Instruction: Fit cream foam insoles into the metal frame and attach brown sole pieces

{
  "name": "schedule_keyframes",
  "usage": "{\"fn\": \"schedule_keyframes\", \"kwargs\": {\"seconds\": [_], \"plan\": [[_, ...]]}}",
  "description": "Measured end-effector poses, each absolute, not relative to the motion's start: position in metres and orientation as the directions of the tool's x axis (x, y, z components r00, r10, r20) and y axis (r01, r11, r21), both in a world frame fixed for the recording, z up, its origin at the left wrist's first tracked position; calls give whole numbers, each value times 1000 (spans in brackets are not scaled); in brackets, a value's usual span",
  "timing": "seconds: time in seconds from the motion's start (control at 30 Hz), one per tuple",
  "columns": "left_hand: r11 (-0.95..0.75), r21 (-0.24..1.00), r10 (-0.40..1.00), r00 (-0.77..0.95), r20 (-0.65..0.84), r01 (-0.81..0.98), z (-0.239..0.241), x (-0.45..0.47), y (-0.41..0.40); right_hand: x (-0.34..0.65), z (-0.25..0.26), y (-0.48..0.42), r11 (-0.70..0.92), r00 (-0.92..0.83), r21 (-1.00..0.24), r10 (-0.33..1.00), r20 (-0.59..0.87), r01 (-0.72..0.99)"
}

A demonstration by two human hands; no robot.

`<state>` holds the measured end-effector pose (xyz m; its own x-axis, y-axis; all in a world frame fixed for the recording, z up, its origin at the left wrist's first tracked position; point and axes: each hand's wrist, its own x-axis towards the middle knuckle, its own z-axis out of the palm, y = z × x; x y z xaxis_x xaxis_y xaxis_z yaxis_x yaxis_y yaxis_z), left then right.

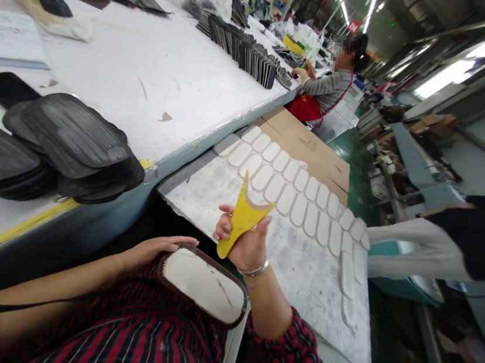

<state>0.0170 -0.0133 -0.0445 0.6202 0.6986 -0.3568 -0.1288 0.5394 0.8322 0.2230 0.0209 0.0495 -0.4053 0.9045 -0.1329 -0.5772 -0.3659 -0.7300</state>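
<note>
My right hand (249, 244) is raised over the near edge of the low worktable, its fingers closed round a flat yellow spreader (241, 219) with a curved notch at its wide end. The spreader points upward. Close to my body, an oval piece (203, 285) shows a white face and a dark brown, stitched-looking rim. The white face has a few dark marks. At its upper left end is my left hand (168, 247), with the fingers along the rim, steadying it; the thumb is hidden.
Rows of white oval pieces (287, 200) lie on the low worktable (284, 275). Black oval pieces (75, 137) are stacked on the white table (119, 66) at left. A brown cardboard sheet (309, 145) lies beyond. A co-worker (331, 86) sits further along the table.
</note>
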Motion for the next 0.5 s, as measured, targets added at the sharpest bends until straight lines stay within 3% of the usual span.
{"fn": "schedule_keyframes", "kwargs": {"seconds": [0.07, 0.27, 0.5], "plan": [[522, 843, 717, 601, -353, -128, -50, 17, -15, 195, 43, 21, -359, -407, -751, 904, -131, -554], [437, 899, 778, 491, -392, 25, -60, 15, -14, 136, 0, 27, -270, -34, -826, 956, -292, -494], [353, 931, 829, 432, -355, 89, -60, 15, -14, 124, -13, 31, -321, 22, -816, 926, -377, -480]]}}
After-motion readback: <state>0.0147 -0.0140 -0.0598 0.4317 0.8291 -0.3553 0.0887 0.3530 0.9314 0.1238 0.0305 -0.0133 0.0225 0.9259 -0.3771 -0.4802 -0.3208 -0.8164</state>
